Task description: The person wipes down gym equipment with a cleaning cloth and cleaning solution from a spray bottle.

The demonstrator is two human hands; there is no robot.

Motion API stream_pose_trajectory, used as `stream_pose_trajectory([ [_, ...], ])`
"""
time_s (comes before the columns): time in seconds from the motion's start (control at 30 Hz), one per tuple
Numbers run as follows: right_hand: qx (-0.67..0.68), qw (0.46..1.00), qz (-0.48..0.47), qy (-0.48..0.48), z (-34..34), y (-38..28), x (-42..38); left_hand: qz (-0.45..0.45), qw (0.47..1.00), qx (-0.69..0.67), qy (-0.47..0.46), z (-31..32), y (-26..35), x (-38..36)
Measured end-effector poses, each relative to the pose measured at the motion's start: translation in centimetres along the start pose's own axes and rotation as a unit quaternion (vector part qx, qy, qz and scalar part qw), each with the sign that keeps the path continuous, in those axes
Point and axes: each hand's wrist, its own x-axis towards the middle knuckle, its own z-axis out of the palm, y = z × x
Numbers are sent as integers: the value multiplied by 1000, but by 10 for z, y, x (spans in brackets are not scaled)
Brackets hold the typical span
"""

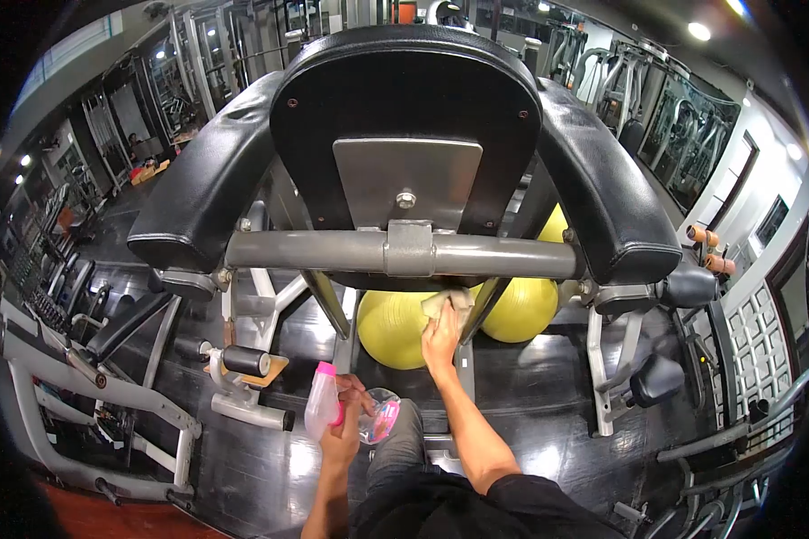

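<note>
My right hand (442, 341) is closed on a folded pale cloth (448, 305). The cloth lies against or just in front of a slanted grey frame post beneath the black backrest (404, 99); whether it touches the metal cannot be made out. Lower and to the left, my left hand (346, 420) grips a spray bottle (322, 404) around its neck. Its head is whitish with a pink nozzle tip and pink trigger, and its clear body with a colourful label shows beside my leg. A grey crossbar (315, 251) runs behind the backrest, between two black padded arms (211, 171).
Yellow exercise balls (521, 310) rest on the dark floor behind the posts. White machine legs with rollers (245, 361) stand at left, and another padded frame (656, 379) at right. A weight-machine frame (99, 431) is at lower left. Mirrors and more gym machines line the walls.
</note>
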Motion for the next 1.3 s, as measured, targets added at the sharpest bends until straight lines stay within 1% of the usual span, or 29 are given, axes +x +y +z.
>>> stream_pose_trajectory([
  [0.03,105,988,109,15,4,3,-7,-13,1000,-7,-2,0,-3,-4],
  [0.07,208,953,217,29,7,6,-14,-14,1000,-7,-1,0,-5,-7],
  [0.1,219,933,286,-6,-18,-12,1,-26,1000,-9,-7,0,-6,-10],
  [0.13,182,949,243,88,-4,2,-3,-37,999,-11,-14,1,-7,-11],
  [0.2,292,881,303,218,-43,-47,46,-40,999,19,-22,5,1,-11],
  [0.23,283,896,255,227,-34,-33,50,-39,999,8,-27,7,1,-11],
  [0.27,323,870,359,104,-59,-50,69,-38,999,-3,-31,8,2,-12],
  [0.3,226,942,235,81,-55,-45,77,-37,999,-3,-30,9,2,-11],
  [0.33,123,985,104,56,-48,-35,82,-28,999,-16,-34,9,2,-10],
  [0.37,123,985,104,57,-35,-21,83,-18,999,-28,-38,10,2,-10],
  [0.4,-17,996,24,79,-18,-4,82,-16,999,-29,-39,12,3,-10],
  [0.43,-155,981,-57,100,-11,1,85,-16,999,-33,-33,14,6,-10],
  [0.47,-152,981,-58,102,-6,4,81,-15,999,-37,-26,15,7,-9],
  [0.53,-87,996,2,31,-9,4,62,-18,999,-26,-33,12,4,-9],
  [0.57,-60,991,90,-77,-12,4,50,-24,999,-16,-43,12,2,-10],
  [0.6,-60,991,90,-76,-13,3,38,-24,999,-16,-43,13,3,-11],
  [0.67,52,988,134,-57,-3,5,12,-24,999,-14,-34,14,4,-12],
  [0.7,10,992,123,-8,3,0,5,-25,999,-12,-33,13,4,-14],
  [0.77,49,989,139,18,6,1,-3,-25,999,-21,-31,11,4,-17],
  [0.83,132,974,152,106,-6,-22,11,-15,999,-20,-24,7,2,-17],
  [0.87,132,974,153,104,-11,-28,20,-7,1000,-21,-20,6,1,-18],
  [0.93,173,984,38,-2,-20,-33,40,-13,1000,-25,-11,6,3,-19],
  [0.97,138,988,20,-59,-22,-40,53,-17,999,-29,-5,6,5,-18],
  [1.0,91,988,-120,26,-11,-40,68,-16,999,-29,-5,7,7,-17],
  [1.07,-10,989,-113,91,-13,-67,88,-26,999,-23,-2,8,9,-16],
  [1.1,-8,989,-114,93,-11,-65,89,-23,999,-22,-2,7,9,-14],
  [1.2,-73,989,-128,29,-11,-53,83,-19,999,-9,-24,4,3,-17],
  [1.27,-95,983,-142,-64,-14,-45,76,-31,998,9,-47,-2,-9,-14],
  [1.3,-76,975,-146,-148,-16,-38,70,-28,998,9,-49,2,-6,-13],
])
